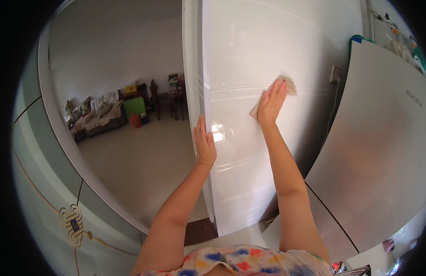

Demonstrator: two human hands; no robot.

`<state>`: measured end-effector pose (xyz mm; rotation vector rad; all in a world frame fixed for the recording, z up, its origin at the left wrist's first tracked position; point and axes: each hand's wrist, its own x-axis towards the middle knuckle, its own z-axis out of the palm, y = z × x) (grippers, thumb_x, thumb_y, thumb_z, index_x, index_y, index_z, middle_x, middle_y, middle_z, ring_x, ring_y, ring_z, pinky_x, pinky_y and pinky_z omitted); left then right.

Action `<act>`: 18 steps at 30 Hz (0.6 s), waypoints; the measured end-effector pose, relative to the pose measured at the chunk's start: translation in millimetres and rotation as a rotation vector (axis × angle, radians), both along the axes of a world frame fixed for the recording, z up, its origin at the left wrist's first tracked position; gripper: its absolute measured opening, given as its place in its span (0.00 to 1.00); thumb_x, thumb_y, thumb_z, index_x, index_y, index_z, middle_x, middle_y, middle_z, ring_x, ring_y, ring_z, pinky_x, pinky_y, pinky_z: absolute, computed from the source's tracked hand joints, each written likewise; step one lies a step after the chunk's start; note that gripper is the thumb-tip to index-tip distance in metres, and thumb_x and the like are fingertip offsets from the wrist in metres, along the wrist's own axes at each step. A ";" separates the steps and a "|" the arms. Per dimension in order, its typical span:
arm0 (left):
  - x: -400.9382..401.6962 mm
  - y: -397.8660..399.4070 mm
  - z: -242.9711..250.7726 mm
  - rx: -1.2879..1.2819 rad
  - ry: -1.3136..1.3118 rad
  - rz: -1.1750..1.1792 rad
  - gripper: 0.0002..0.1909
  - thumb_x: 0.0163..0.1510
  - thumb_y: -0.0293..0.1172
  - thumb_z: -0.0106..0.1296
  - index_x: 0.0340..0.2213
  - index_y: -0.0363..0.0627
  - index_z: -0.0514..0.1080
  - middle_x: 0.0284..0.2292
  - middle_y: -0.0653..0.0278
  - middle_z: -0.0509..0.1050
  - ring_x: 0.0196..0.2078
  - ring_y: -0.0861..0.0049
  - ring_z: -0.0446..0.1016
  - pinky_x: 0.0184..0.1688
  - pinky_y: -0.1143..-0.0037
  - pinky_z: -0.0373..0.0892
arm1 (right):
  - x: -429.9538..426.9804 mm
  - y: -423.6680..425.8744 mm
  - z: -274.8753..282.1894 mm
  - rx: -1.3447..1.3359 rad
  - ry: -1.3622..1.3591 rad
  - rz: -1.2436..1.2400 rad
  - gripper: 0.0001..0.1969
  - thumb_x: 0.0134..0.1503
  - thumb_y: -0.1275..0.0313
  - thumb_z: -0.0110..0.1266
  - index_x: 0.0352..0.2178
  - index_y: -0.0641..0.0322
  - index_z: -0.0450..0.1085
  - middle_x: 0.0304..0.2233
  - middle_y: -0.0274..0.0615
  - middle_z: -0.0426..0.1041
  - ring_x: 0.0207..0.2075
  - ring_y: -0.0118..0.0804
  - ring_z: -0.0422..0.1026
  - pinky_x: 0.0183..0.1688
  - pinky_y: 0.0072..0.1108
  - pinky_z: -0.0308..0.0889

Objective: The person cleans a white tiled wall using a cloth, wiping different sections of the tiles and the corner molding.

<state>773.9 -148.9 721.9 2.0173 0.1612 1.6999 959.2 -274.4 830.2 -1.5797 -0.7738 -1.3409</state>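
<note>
My right hand [271, 105] lies on a beige cloth [289, 86], pressing it flat against the glossy white tiled wall [247, 51]. The cloth's ends show beyond my fingertips and beside the heel of my hand; the rest is hidden under the palm. My left hand [204, 143] is laid against the white door frame [206, 69] at the wall's left edge. Its fingers point up with the thumb slightly apart, and nothing is held in it. A raised horizontal band crosses the tiles at the height of my right fingertips.
At the right stands a silver Aucma refrigerator [378, 138], with a socket [335, 74] and hanging cord behind it. Left of the frame, a doorway opens onto a room with a sofa [99, 114]. A frosted glass door [106, 214] with gold ornament is at far left.
</note>
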 end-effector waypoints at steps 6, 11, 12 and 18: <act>1.3 -1.8 0.1 -0.011 0.008 -0.010 0.26 0.59 0.36 0.31 0.57 0.37 0.50 0.58 0.53 0.53 0.60 0.61 0.51 0.61 0.62 0.42 | -59.4 36.1 20.1 -0.175 -0.122 0.090 0.30 0.55 0.67 0.45 0.58 0.65 0.49 0.59 0.58 0.47 0.61 0.60 0.43 0.60 0.45 0.38; -6.3 1.0 -0.1 0.008 0.056 0.010 0.26 0.60 0.35 0.31 0.57 0.38 0.49 0.58 0.54 0.54 0.60 0.61 0.50 0.61 0.65 0.43 | -98.2 55.0 13.4 -0.276 -0.215 0.144 0.31 0.52 0.67 0.48 0.56 0.65 0.52 0.58 0.58 0.50 0.59 0.60 0.48 0.58 0.47 0.42; -8.9 1.1 0.7 0.003 0.053 0.014 0.26 0.60 0.35 0.31 0.57 0.38 0.49 0.58 0.54 0.54 0.60 0.61 0.50 0.61 0.65 0.43 | -103.9 58.0 8.7 -0.330 -0.284 0.171 0.31 0.51 0.67 0.49 0.56 0.65 0.52 0.58 0.57 0.50 0.58 0.60 0.49 0.58 0.47 0.44; -37.0 9.5 14.0 0.025 0.287 -0.068 0.26 0.58 0.33 0.36 0.58 0.48 0.50 0.58 0.61 0.54 0.61 0.69 0.51 0.61 0.59 0.39 | -125.9 66.1 13.7 -0.451 -0.332 0.172 0.32 0.50 0.67 0.51 0.57 0.61 0.52 0.58 0.51 0.51 0.58 0.51 0.53 0.55 0.45 0.49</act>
